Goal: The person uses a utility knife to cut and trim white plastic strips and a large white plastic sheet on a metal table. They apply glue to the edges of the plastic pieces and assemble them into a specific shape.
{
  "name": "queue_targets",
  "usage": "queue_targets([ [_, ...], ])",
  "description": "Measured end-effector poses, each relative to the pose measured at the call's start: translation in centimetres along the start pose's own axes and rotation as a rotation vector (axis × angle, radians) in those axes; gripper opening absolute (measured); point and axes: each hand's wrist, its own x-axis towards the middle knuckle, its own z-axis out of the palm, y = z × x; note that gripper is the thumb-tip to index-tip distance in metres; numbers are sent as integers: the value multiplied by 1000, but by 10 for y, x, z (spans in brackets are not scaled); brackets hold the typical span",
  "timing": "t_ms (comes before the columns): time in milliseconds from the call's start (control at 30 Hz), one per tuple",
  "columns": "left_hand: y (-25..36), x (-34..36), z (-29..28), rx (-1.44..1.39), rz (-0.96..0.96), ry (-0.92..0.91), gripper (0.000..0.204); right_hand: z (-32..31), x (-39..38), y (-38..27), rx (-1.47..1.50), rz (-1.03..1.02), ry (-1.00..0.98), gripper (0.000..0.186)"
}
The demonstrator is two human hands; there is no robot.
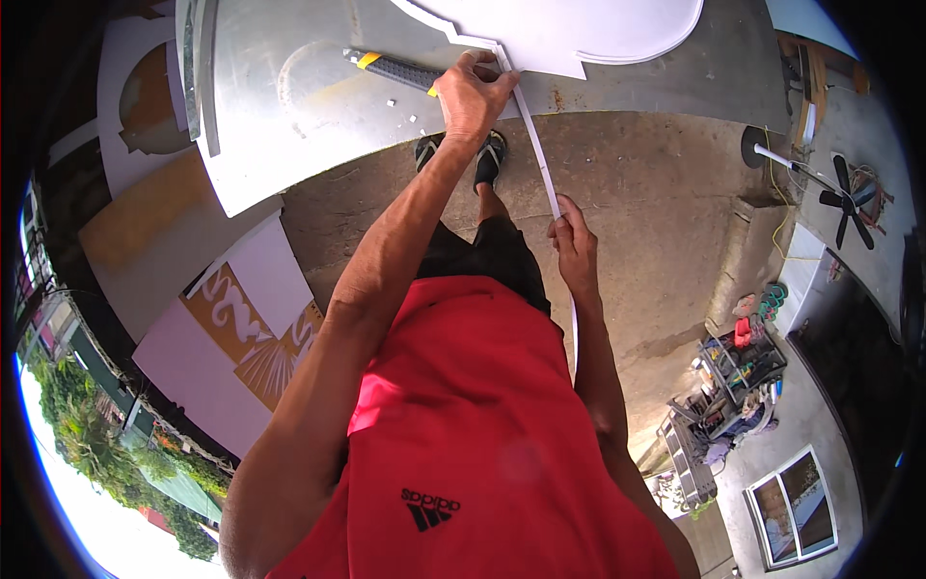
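A long, narrow white strip (537, 150) runs from the edge of a white cut-out panel (588, 27) down past the table toward my body. My left hand (473, 96) pinches the strip's upper end against the panel's notched edge. Lower down, over the floor, my right hand (576, 241) grips the same strip between thumb and fingers, and its tail hangs below that hand. A black and yellow utility knife (397, 71) lies on the grey table (318, 106), its near end beside or under my left hand. Raised white edging follows part of the panel's curved outline.
Small white scraps (413, 119) lie near the knife. At the left lean several sheets, including a brown patterned panel (227, 314). To the right stand a black fan (843, 200) and a cluttered rack (741, 367). A concrete floor (637, 193) lies below the table's edge.
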Motion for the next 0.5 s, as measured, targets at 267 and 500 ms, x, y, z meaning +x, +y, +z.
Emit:
queue_targets([
  [267, 14, -7, 3, 127, 25, 44, 44, -1, 3, 7, 81, 94, -107, 35],
  [500, 11, -10, 7, 52, 4, 77, 39, 3, 8, 5, -8, -35, -123, 37],
])
